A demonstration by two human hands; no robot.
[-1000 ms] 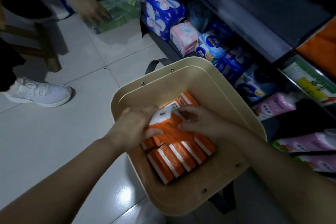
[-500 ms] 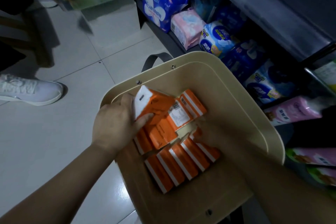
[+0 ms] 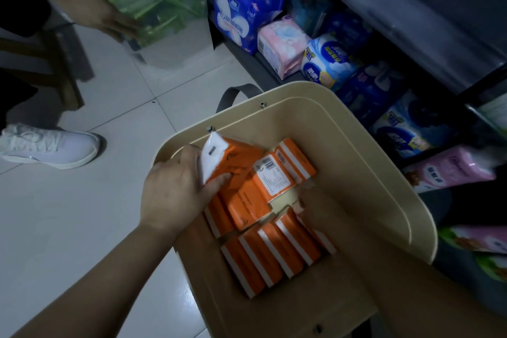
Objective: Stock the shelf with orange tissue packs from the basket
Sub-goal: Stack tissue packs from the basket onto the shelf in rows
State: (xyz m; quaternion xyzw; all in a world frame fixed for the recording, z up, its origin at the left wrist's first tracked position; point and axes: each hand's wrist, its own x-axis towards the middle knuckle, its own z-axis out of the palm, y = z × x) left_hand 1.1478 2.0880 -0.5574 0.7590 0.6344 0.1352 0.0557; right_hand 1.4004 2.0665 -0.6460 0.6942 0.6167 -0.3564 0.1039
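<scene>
Left hand [image 3: 175, 189]: grips orange tissue pack [image 3: 236, 164] by its end.
Right hand [image 3: 315, 210]: blurred; grip unclear.
Pack handling: probably light, soft, slick wrap.

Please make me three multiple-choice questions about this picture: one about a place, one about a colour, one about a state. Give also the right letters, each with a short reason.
1. Where do the orange tissue packs lie?
A. on a table
B. in the basket
C. in a drawer

2. Which colour is the basket?
A. red
B. black
C. cream

3. What does the left hand do?
A. grips one orange pack
B. lies flat on a table
C. holds a bottle

Answers:
1 B: the packs lie within the basket's walls.
2 C: its rim and walls are pale cream.
3 A: its thumb and fingers curl round a tilted pack with a white end.
</scene>
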